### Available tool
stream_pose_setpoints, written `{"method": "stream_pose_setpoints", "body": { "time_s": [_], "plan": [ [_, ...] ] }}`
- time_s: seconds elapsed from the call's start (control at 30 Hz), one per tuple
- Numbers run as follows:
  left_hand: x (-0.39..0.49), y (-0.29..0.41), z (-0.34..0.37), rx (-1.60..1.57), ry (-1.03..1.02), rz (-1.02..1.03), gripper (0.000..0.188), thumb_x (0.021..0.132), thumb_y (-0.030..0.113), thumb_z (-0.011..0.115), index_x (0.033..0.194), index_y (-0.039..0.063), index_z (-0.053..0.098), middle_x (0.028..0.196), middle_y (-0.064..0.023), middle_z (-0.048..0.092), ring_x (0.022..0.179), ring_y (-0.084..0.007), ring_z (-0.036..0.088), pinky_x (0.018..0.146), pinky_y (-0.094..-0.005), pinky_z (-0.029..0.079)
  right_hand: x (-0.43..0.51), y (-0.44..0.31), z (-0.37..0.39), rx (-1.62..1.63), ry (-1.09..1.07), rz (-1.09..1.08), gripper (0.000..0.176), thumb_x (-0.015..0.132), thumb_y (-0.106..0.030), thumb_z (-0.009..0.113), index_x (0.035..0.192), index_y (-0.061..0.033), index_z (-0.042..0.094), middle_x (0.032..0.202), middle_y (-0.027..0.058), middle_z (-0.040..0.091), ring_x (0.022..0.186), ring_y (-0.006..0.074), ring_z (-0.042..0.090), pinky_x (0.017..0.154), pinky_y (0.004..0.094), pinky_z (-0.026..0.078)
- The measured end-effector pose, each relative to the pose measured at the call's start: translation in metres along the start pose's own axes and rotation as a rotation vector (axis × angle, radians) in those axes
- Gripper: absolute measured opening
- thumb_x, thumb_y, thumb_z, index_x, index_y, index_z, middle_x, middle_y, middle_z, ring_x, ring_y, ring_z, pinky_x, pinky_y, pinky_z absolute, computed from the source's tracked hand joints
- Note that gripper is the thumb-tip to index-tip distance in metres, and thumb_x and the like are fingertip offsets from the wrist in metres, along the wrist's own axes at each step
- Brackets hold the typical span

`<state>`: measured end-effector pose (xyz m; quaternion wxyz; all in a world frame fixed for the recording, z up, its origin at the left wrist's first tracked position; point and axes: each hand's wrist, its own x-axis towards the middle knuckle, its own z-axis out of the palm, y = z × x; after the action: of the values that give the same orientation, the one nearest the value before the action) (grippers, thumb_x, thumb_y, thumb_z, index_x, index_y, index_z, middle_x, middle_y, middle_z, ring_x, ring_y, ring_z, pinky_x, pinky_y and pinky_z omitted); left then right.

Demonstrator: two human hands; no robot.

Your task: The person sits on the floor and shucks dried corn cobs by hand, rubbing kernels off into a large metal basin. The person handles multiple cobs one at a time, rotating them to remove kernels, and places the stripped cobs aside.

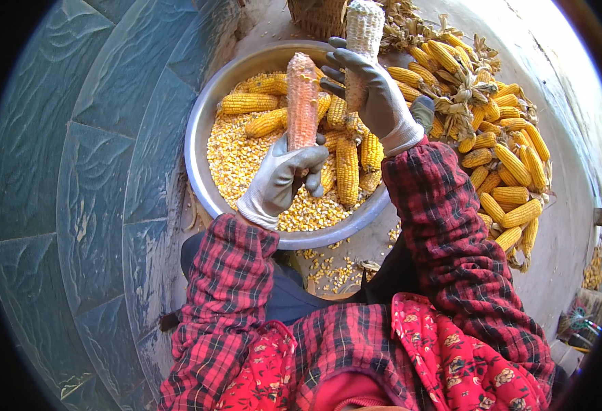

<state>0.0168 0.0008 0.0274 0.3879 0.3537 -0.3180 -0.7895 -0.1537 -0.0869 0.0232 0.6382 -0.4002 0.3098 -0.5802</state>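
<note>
My left hand (291,172), in a grey-coated work glove, grips the lower end of a reddish corn cob (302,97). The cob stands nearly upright, stripped of most kernels, with a few yellow ones left on its side. My gloved right hand (370,90) is higher and to the right, with a pale bare cob (365,28) held against it; its fingers are spread rather than tightly wrapped. Both hands are above a wide metal basin (194,154). Loose yellow kernels (234,164) and several whole corn ears (348,169) lie in the basin.
A big heap of corn ears (511,159) with dry husks (467,92) lies on the floor to the right. Behind the basin is a woven basket (319,18). Spilled kernels (334,272) dot the floor before me. Dark stone-like tiles (106,128) run along the left.
</note>
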Motion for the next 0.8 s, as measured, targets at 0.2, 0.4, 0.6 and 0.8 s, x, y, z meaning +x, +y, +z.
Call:
{"method": "stream_pose_setpoints", "body": {
  "time_s": [0.2,0.4,0.6,0.8],
  "plan": [
    [-0.013,0.005,0.007,0.028,-0.244,-0.189,0.034,0.086,0.025,0.060,0.108,0.001,0.048,0.068,-0.0029,0.049,0.046,-0.0108,0.048,0.043,-0.0256,0.042,-0.013,-0.014,0.010,0.232,-0.227,0.087,0.039,0.088,-0.022,0.057,0.118,0.0028,0.052,0.111,0.0127,0.060,0.099,0.0229,0.060,0.090,0.0361,0.047],
    [-0.009,0.001,0.013,-0.148,-0.187,-0.134,0.034,0.089,0.026,0.057,0.111,0.000,0.050,0.076,-0.0032,0.052,0.051,-0.0109,0.051,0.046,-0.0257,0.043,-0.020,-0.020,0.023,0.149,-0.282,0.107,0.033,0.085,-0.019,0.061,0.111,0.0026,0.057,0.099,0.0112,0.063,0.090,0.0216,0.063,0.085,0.0340,0.050],
    [0.009,-0.021,0.006,0.318,0.137,-0.076,0.027,0.079,0.021,0.061,0.094,0.001,0.051,0.062,-0.0021,0.050,0.046,-0.0102,0.051,0.041,-0.0256,0.042,-0.017,0.009,0.029,-0.302,-0.014,0.089,0.039,0.075,-0.020,0.072,0.105,0.0016,0.058,0.086,0.0035,0.062,0.075,0.0109,0.057,0.070,0.0269,0.047],
    [0.039,-0.048,0.002,1.097,0.472,0.052,0.043,0.076,0.026,0.068,0.100,-0.002,0.048,0.075,-0.0155,0.063,0.055,-0.0208,0.064,0.045,-0.0294,0.049,-0.010,0.041,0.031,-0.201,0.296,0.150,0.032,0.078,-0.023,0.070,0.099,-0.0022,0.059,0.082,0.0013,0.059,0.072,0.0095,0.054,0.067,0.0254,0.046]
  ]
}}
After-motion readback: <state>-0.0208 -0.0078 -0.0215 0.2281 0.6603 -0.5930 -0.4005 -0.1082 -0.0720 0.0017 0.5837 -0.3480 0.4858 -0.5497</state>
